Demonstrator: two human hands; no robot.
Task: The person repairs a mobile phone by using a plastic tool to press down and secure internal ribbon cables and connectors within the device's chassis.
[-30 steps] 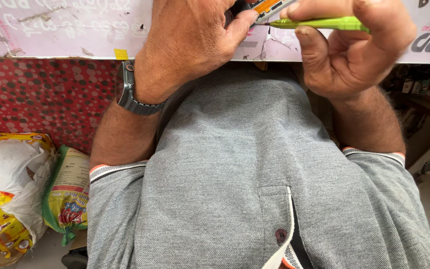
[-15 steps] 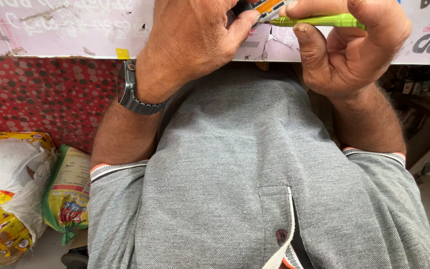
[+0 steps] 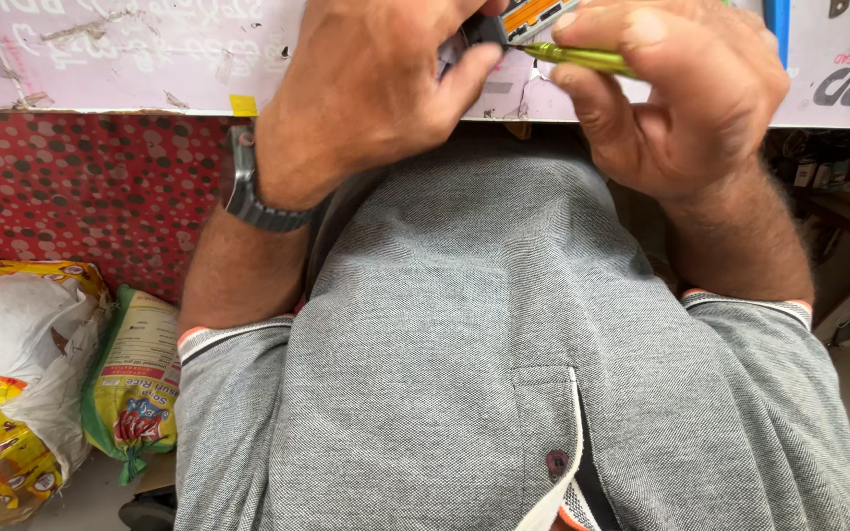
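head view: yellow sacks [image 3: 12, 393] left of red dotted panel [image 3: 81, 197].

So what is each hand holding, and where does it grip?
Right hand: thin green tool, by its shaft. Left hand: small dark and orange object, by its near end.

I wear a grey knit polo [image 3: 484, 324] (orange-and-white trim at its short sleeves) and a dark wristwatch [image 3: 248, 187] below my left hand [image 3: 366, 88].
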